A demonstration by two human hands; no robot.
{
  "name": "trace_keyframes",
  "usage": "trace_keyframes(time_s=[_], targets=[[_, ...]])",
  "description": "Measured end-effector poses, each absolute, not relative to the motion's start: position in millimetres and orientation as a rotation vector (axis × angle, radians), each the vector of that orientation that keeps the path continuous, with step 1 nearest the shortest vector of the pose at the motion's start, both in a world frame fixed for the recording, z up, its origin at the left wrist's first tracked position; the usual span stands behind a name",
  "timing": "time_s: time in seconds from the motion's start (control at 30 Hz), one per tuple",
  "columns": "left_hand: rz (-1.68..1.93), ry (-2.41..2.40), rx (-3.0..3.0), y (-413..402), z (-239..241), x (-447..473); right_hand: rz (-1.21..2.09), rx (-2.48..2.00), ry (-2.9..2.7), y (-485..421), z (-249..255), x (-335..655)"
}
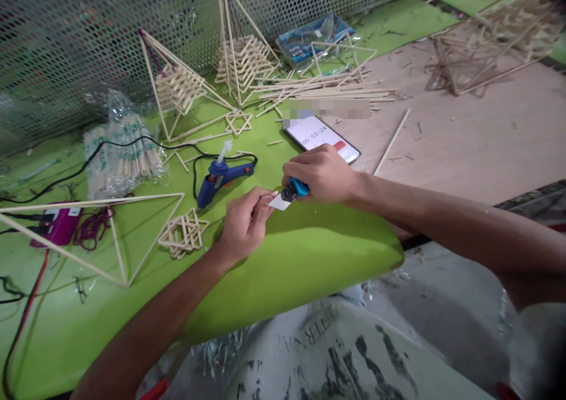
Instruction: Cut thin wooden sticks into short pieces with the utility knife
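Note:
My right hand (322,173) is closed around a blue and black utility knife (289,192), its blade pointing left and down. The blade's tip reaches the fingertips of my left hand (247,220), which is closed in a pinch. What those fingers hold is mostly hidden; only a small pale end shows by the blade. Both hands are above the front of the green table (292,270). Left of them lie a blue glue gun (219,182) with a glue stick in its back and a small star-shaped lattice of sticks (183,235).
A phone (325,137) showing a timer lies beyond my right hand. Farther back are loose sticks (327,87) and stick pyramids (241,64). Bagged chopsticks (121,152), a black cord (145,139), a large stick frame (150,241) and a purple power strip (59,223) occupy the left.

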State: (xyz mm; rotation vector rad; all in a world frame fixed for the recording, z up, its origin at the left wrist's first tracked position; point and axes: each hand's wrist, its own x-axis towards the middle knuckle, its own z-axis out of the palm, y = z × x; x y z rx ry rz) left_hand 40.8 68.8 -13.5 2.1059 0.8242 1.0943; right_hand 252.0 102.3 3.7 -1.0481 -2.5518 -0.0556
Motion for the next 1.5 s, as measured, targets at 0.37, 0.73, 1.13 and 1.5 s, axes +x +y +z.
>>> trace_keyframes(time_s=[0.37,0.73,1.13,1.5], targets=[[1.106,0.839,2.185,69,-16,39,0.029,-1.114,-2.588,103,6,252],[1.201,0.704,2.43,54,-15,47,-0.04,-1.606,-2.443,114,11,252],[1.08,0.833,1.958,54,-13,46,0.026,-1.306,-2.441,112,13,268],[1.11,0.82,2.009,60,-14,46,-0.001,-1.005,-2.552,98,7,253]])
